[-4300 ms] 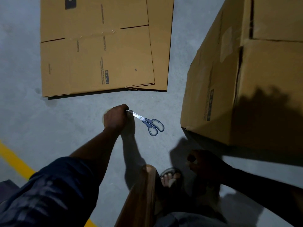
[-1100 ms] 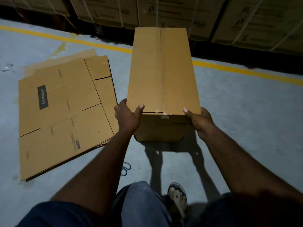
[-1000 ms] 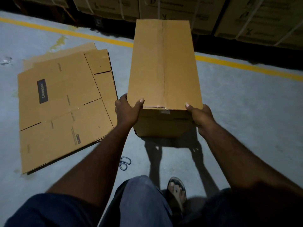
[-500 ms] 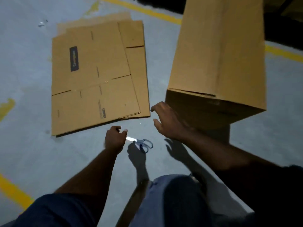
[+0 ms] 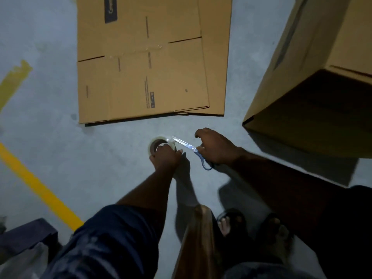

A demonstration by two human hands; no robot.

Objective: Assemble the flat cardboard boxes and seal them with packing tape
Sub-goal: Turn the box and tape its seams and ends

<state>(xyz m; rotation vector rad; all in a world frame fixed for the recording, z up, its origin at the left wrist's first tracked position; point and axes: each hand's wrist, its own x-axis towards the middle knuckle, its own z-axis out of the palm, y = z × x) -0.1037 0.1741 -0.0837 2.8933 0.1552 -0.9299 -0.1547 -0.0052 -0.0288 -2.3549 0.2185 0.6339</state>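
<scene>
Now: both hands full

Well left of the tape roll point(image 5: 159, 142), a yellow line point(image 5: 36, 186) crosses the grey floor point(image 5: 90, 158). Beyond the roll, a little to its left, lies the stack of flat cardboard boxes point(image 5: 141, 67). The left hand point(image 5: 166, 158) curls round the roll from the near side. Just right of the roll, the right hand point(image 5: 216, 147) grips blue-handled scissors point(image 5: 189, 147), and their blade tips reach the roll's edge. Well right of the roll stands the assembled box point(image 5: 312, 87), its near end in shadow.

Dim overall; bright glare spot on scissors point(image 5: 188, 147) blades; deep shadow beside box point(image 5: 302, 109); wide-angle edges bowed.
</scene>
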